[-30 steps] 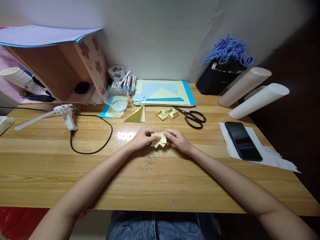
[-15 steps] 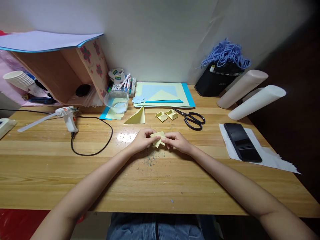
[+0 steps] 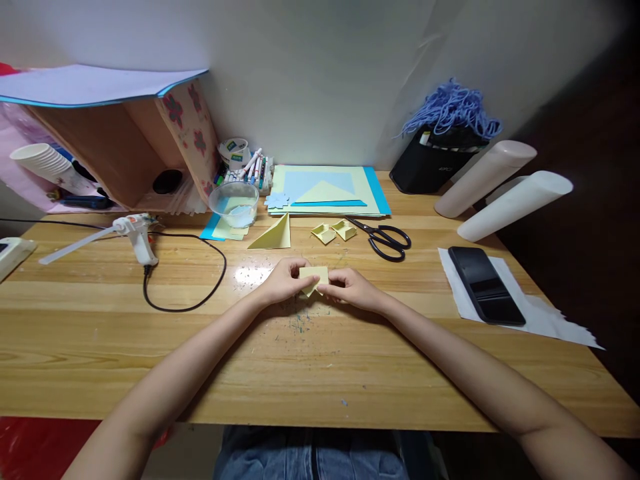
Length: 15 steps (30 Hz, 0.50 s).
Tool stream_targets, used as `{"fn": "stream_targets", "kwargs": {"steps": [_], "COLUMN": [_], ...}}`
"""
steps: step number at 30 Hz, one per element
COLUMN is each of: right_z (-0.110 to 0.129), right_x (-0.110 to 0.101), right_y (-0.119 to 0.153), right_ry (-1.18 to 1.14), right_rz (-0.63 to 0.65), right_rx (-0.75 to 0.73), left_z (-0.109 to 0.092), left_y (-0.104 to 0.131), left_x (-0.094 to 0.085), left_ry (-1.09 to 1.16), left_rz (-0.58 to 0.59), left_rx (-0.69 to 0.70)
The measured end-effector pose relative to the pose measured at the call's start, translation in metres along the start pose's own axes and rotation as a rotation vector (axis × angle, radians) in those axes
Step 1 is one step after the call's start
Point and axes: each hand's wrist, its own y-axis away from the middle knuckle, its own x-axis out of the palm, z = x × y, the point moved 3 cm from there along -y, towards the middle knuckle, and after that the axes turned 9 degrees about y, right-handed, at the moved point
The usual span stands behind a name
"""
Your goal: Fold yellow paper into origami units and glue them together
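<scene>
One folded paper, left hand, right hand, each grip pinching it, two yellow pieces beyond

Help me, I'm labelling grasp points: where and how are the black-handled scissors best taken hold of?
Probably by the two handle loops, from above and the near right. The scissors lie flat, with the loops turned toward the right and the person, while the blades point away to the left, close to the small folded yellow pieces. The right hand is the nearer one.
</scene>
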Motion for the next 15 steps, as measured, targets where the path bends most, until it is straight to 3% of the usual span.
{"fn": "stream_targets", "kwargs": {"steps": [4, 9, 15], "right_z": [0.002, -0.004, -0.010], "right_x": [-0.002, 0.002, 0.001], "right_y": [0.000, 0.000, -0.001], "right_ry": [0.031, -0.154, -0.188], "right_rz": [0.007, 0.043, -0.102], "right_rx": [0.019, 0.045, 0.056], "left_z": [0.000, -0.003, -0.007], "left_y": [0.001, 0.000, 0.002], "left_x": [-0.002, -0.001, 0.005], "left_ry": [-0.051, -0.097, 0.048], "left_rz": [0.101, 0.096, 0.055], "left_rx": [-0.005, 0.020, -0.051]}}
